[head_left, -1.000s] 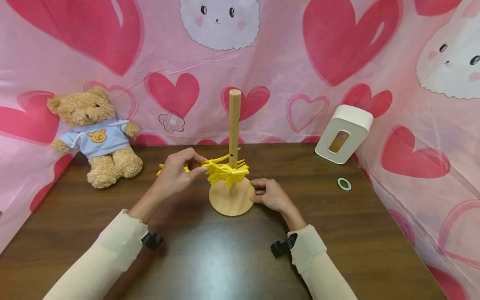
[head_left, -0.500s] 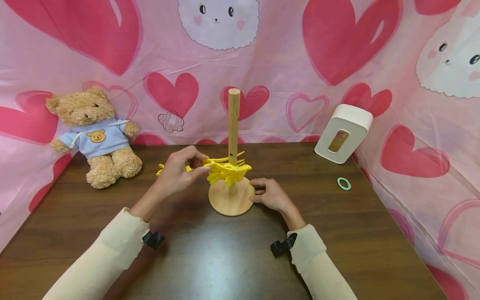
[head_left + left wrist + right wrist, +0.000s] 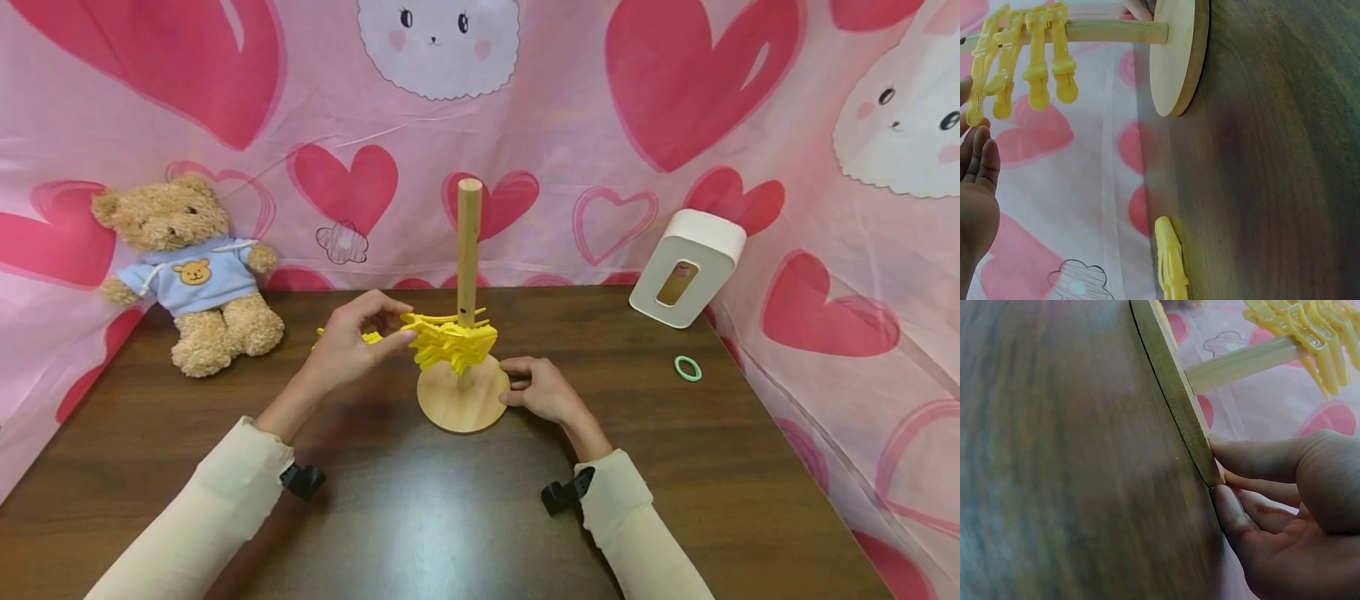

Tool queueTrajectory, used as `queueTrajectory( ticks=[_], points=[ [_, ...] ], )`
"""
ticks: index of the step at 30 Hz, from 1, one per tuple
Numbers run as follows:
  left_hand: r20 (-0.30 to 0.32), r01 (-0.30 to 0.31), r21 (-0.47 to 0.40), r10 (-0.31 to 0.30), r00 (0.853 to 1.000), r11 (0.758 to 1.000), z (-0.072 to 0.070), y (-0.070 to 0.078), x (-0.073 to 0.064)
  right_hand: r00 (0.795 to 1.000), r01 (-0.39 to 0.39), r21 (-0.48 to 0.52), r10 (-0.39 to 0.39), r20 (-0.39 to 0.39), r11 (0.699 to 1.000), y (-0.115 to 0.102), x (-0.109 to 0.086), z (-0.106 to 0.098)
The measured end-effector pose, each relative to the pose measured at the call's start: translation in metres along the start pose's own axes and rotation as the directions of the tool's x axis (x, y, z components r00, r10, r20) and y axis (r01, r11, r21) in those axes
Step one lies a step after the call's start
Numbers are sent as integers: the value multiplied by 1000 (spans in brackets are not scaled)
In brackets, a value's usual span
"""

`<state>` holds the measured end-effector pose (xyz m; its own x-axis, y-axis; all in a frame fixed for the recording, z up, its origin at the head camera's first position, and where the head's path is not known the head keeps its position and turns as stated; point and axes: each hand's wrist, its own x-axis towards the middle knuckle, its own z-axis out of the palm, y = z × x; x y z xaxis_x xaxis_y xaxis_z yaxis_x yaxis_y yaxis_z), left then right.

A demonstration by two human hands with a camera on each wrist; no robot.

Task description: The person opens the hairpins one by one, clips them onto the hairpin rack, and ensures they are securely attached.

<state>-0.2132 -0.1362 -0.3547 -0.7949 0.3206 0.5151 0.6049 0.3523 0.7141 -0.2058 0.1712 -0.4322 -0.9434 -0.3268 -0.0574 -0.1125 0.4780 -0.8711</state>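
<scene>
A wooden stand with a round base (image 3: 459,408) and an upright post (image 3: 468,242) stands mid-table. Several yellow plastic clips (image 3: 456,340) are stacked along the lower post, sticking out sideways. My left hand (image 3: 348,337) pinches the outer end of the topmost clip (image 3: 979,103) between thumb and fingers. With thumb and fingers, my right hand (image 3: 546,387) grips the right edge of the base, as the right wrist view shows at the base rim (image 3: 1179,403). More yellow clips (image 3: 1172,262) lie on the table, partly hidden behind my left hand in the head view.
A teddy bear (image 3: 197,271) in a blue top sits at the back left. At the back right stands a white box (image 3: 686,267) with an oval window. A small green ring (image 3: 687,367) lies on the table (image 3: 615,517) before it. Patterned pink cloth hangs behind.
My left hand has shifted very slightly up and left, and the topmost clip has tilted and settled closer in line with those below. My right hand and the stand stay put.
</scene>
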Motion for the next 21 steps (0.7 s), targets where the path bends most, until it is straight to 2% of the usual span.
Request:
queueTrajectory(
  ticks=[21],
  points=[
    [22,28,-30,-28,999,999,-3,-6,-2,1000,-17,-4,17,-1,1000,-1,0,1]
  ],
)
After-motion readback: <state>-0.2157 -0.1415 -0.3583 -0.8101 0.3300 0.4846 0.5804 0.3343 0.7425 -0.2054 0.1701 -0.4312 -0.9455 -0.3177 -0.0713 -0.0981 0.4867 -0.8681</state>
